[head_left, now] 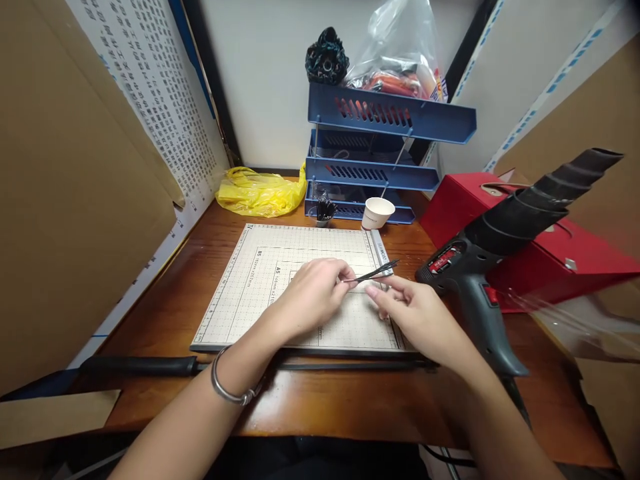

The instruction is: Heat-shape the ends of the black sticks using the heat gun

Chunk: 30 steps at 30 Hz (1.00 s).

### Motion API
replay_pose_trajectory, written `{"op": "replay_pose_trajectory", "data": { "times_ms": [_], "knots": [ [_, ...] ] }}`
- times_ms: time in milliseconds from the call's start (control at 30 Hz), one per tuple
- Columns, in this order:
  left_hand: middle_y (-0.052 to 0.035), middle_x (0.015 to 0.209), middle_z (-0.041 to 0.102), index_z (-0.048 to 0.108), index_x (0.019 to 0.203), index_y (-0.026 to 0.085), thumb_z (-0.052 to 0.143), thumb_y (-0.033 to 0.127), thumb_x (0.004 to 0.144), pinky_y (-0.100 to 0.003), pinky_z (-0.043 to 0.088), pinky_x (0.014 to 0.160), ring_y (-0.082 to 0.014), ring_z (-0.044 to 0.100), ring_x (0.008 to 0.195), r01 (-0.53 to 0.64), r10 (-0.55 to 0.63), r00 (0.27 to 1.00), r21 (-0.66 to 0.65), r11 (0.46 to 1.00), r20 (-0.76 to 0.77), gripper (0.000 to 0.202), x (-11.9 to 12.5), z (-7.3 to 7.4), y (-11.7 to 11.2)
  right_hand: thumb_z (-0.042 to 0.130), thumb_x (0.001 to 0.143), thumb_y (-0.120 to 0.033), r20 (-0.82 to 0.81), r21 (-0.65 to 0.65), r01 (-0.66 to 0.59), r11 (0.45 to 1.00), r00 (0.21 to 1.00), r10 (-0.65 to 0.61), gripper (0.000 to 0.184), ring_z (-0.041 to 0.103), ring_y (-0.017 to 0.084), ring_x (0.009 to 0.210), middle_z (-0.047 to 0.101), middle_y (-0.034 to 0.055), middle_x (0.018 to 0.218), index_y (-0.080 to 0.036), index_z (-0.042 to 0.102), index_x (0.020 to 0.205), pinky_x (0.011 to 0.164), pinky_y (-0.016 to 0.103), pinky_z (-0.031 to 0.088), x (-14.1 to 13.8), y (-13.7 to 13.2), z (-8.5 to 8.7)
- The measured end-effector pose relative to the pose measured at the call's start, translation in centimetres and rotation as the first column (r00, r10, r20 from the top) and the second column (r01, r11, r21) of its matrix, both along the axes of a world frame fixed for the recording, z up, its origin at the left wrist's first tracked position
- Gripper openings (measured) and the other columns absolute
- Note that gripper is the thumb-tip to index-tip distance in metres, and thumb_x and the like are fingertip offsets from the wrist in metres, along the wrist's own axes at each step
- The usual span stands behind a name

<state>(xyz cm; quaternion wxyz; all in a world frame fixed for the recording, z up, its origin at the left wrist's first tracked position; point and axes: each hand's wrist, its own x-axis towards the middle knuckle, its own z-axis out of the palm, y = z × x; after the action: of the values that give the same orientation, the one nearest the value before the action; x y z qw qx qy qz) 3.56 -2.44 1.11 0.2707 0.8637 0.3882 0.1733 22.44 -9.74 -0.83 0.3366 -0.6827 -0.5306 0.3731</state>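
Observation:
Above the paper trimmer's gridded board (235,313), my left hand (320,290) pinches a small bundle of thin black wires (375,272) between thumb and fingers. The strands fan out to the right, towards the other hand. My right hand (417,317) is beside their free ends, thumb and index finger apart. Its index fingertip lies close under the strands; whether it touches them I cannot tell. The trimmer's black-handled blade arm (145,365) lies down along the board's near edge, passing under my left forearm.
Behind the board stand a small container of black wires (326,211), a paper cup (379,213) and blue stacked trays (373,175). A yellow plastic bag (263,192) lies at the back left. A heat gun (483,267) and red box (590,247) crowd the right side.

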Motion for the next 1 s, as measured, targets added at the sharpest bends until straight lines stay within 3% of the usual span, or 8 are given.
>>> {"op": "replay_pose_trajectory", "data": {
  "times_ms": [233,333,467,567,700,833,900,1000],
  "knots": [
    [-0.0033,0.095,0.075,0.071,0.091,0.017,0.060,0.020,0.101,-0.029,0.045,0.078,-0.0174,0.064,0.081,-0.010,0.027,0.964,-0.067,0.998,0.265,0.016,-0.6,-0.7,0.4,0.081,0.073,-0.064,-0.353,0.145,0.021,0.989,0.935,0.032,0.056,0.037,0.006,0.045,0.058,-0.0013,0.062,-0.011,0.073,0.090,0.043,0.025,0.023,-1.7,3.5,1.1],
    [-0.0030,0.099,0.075,0.071,0.095,0.018,0.059,0.021,0.101,-0.028,0.046,0.079,-0.0178,0.064,0.087,-0.013,0.034,0.932,-0.061,0.998,0.360,0.015,-1.0,-0.9,0.4,0.083,0.076,-0.056,-0.350,0.212,-0.009,0.977,0.933,0.085,0.046,0.036,0.005,0.046,0.059,0.0003,0.062,-0.012,0.070,0.070,0.044,0.023,0.024,-2.0,4.0,1.9],
    [-0.0016,0.108,0.074,0.071,0.110,0.020,0.064,0.022,0.098,-0.027,0.048,0.078,-0.0158,0.064,0.087,0.076,0.019,0.892,-0.192,0.979,0.452,0.014,-1.6,-0.7,-0.3,0.079,0.082,-0.052,-0.334,0.247,-0.034,0.968,0.935,0.118,0.043,0.033,0.005,0.045,0.047,-0.0039,0.048,-0.013,0.070,0.066,0.044,0.022,0.023,-1.9,3.9,2.5],
    [-0.0016,0.111,0.074,0.069,0.125,0.021,0.076,0.024,0.090,-0.026,0.050,0.084,-0.0165,0.065,0.091,0.189,-0.008,0.873,-0.324,0.927,0.489,0.036,-1.7,-0.5,-1.0,0.077,0.085,-0.049,-0.294,0.279,-0.072,0.958,0.943,0.157,0.041,0.036,0.006,0.046,0.052,-0.0025,0.049,-0.013,0.071,0.065,0.044,0.022,0.025,-1.7,3.5,2.6],
    [-0.0042,0.100,0.076,0.078,0.105,0.018,0.060,0.030,0.101,-0.028,0.049,0.085,-0.0183,0.067,0.093,0.291,-0.005,0.829,-0.423,0.858,0.560,0.022,-1.4,-0.8,-1.5,0.076,0.088,-0.046,-0.276,0.285,-0.140,0.948,0.935,0.221,0.043,0.046,0.007,0.050,0.061,0.0000,0.053,-0.015,0.068,0.059,0.049,0.021,0.037,-1.6,2.9,2.4],
    [-0.0043,0.084,0.075,0.079,0.086,0.015,0.061,0.033,0.100,-0.026,0.047,0.074,-0.0152,0.062,0.075,0.214,0.109,0.807,-0.459,0.862,0.580,0.029,-0.8,-1.6,-1.5,0.074,0.089,-0.045,-0.267,0.314,-0.112,0.943,0.942,0.201,0.037,0.066,0.014,0.074,0.073,0.0038,0.069,-0.017,0.074,0.065,0.070,0.022,0.051,-1.5,2.6,1.7],
    [-0.0042,0.082,0.075,0.079,0.085,0.016,0.065,0.033,0.098,-0.025,0.047,0.072,-0.0143,0.061,0.073,0.187,0.153,0.780,-0.460,0.868,0.607,0.026,-0.5,-1.8,-1.7,0.074,0.089,-0.046,-0.284,0.334,-0.089,0.938,0.940,0.190,0.037,0.068,0.016,0.079,0.073,0.0042,0.071,-0.018,0.075,0.065,0.075,0.024,0.053,-1.6,2.4,1.5],
    [-0.0036,0.081,0.075,0.080,0.092,0.016,0.066,0.030,0.097,-0.023,0.049,0.071,-0.0134,0.062,0.073,0.162,0.222,0.712,-0.464,0.871,0.666,0.020,-0.3,-1.5,-2.3,0.071,0.091,-0.046,-0.287,0.362,-0.123,0.924,0.928,0.236,0.040,0.059,0.013,0.066,0.065,0.0020,0.063,-0.017,0.074,0.064,0.066,0.025,0.050,-1.7,2.3,1.4]
  ]
}}
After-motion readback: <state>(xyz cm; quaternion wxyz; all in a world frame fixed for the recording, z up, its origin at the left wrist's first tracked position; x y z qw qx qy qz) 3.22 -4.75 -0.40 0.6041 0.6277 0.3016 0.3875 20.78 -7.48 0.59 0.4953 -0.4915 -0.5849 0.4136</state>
